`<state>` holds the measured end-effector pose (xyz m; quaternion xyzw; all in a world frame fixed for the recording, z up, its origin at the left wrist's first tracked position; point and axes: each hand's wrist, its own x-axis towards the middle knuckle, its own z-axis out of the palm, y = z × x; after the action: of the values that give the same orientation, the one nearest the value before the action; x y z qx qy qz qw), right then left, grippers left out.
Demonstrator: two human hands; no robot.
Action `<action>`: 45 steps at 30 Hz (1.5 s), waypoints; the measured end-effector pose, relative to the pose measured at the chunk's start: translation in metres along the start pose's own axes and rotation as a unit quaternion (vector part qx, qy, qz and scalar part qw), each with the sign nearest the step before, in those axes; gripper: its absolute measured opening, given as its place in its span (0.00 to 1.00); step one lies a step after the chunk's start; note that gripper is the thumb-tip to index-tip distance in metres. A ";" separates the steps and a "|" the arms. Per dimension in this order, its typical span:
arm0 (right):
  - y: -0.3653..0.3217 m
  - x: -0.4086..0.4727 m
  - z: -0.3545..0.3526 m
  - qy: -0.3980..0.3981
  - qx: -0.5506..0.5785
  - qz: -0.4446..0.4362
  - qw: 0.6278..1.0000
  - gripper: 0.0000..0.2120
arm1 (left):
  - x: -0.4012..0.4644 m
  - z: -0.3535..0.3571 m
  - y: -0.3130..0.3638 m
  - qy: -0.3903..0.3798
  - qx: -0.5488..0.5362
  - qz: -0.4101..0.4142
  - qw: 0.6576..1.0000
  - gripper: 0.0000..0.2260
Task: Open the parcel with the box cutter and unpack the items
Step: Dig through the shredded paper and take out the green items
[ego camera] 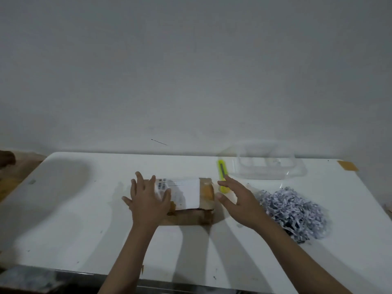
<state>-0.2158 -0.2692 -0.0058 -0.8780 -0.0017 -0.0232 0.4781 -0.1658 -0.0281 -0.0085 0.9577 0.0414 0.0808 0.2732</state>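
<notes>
Brown cardboard parcel point(186, 198) sits mid-bench point(84, 209), left hand point(148, 198) flat on it, fingers spread, while the right hand point(237, 198), open and empty, nears the yellow box cutter point(222, 175) beside the parcel, apparently to grasp it next.

A plain, makeshift packing corner of a home or small workroom is showing here: a bare grey-white painted wall point(191, 71) is filling the upper frame, and a scuffed white tabletop point(70, 209) is spanning the lower half, unfurnished otherwise.
</notes>
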 end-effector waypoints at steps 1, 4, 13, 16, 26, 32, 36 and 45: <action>0.004 -0.005 -0.008 0.029 -0.008 -0.014 0.999 0.16 | -0.005 0.005 0.013 0.003 -0.021 0.019 1.000 0.29; 0.020 -0.020 -0.039 0.113 -0.038 -0.064 0.991 0.11 | -0.023 0.024 0.057 -0.010 -0.088 0.085 0.992 0.33; 0.099 -0.069 -0.121 0.166 -0.184 -0.048 0.968 0.12 | -0.087 0.115 0.168 -0.155 -0.172 0.297 0.926 0.23; 0.122 -0.079 -0.125 0.123 -0.199 -0.041 0.971 0.13 | -0.100 0.150 0.175 -0.189 -0.143 0.351 0.906 0.18; 0.168 -0.089 -0.152 0.118 -0.165 0.012 0.979 0.13 | -0.102 0.177 0.132 -0.154 -0.050 0.270 0.949 0.22; 0.162 -0.089 -0.160 0.148 -0.141 0.011 0.979 0.17 | -0.101 0.174 0.114 -0.109 -0.063 0.259 0.958 0.23; 0.127 -0.093 -0.150 0.223 -0.128 -0.104 0.961 0.14 | -0.104 0.172 0.114 -0.081 -0.091 0.271 0.955 0.23; 0.121 -0.076 -0.097 0.029 -0.296 -0.155 0.942 0.11 | -0.102 0.172 0.111 -0.074 -0.141 0.247 0.956 0.23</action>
<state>-0.2926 -0.4144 -0.0579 -0.9677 -0.1173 -0.1222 0.1867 -0.2318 -0.2233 -0.1076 0.8931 -0.2287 0.0797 0.3791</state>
